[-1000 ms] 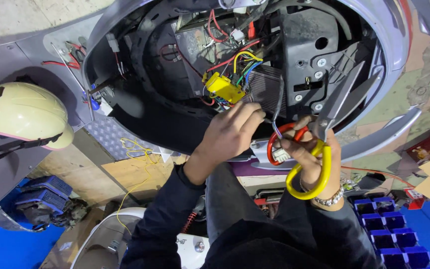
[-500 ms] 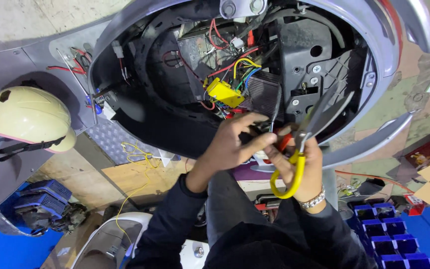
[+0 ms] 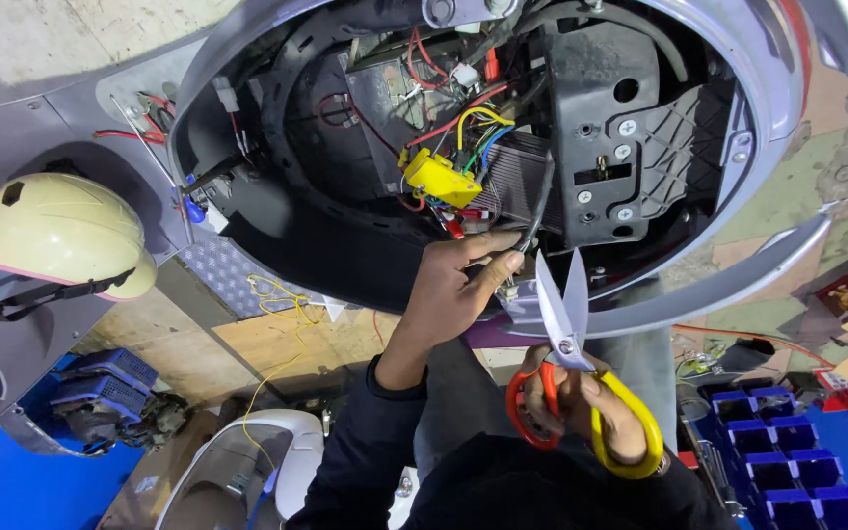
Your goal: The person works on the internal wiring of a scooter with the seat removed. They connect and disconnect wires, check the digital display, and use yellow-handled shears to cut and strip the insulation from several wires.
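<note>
1. Head view, hands: two in frame, both the wearer's own. Left hand (image 3: 453, 285) is reaching up into the open scooter body (image 3: 738, 59), thumb and fingers pinching together on a thin dark cable (image 3: 539, 211) at the lower edge of the wiring bay.
2. Right hand (image 3: 581, 407) is sitting lower, fingers clamped through the loops of one pair of scissors (image 3: 566, 324), one red handle and one yellow. The blades are standing apart in a narrow V, tips pointing up, just beside the left thumb and the pinched cable.
3. Counts inside the bay: one yellow connector block (image 3: 441, 180) with a bundle of red, yellow, blue and green wires running into it; one ribbed grey module (image 3: 514, 177) touching it on the right; one black plastic bracket (image 3: 610, 128) with several screws showing, exact number unclear.
4. Outside the bay: one cream helmet (image 3: 56, 236) with pink trim is resting on the grey panel to the left; one loose yellow wire (image 3: 282, 304) is hanging below the shell.
5. Surface and room: workshop floor below, concrete at the top corners, wooden boards (image 3: 277, 344) under the scooter, blue flooring bottom left. A stack of blue parts bins (image 3: 768, 461) is sitting bottom right, one white body panel (image 3: 247, 461) bottom centre, one blue-and-black part (image 3: 100, 393) to the left.
</note>
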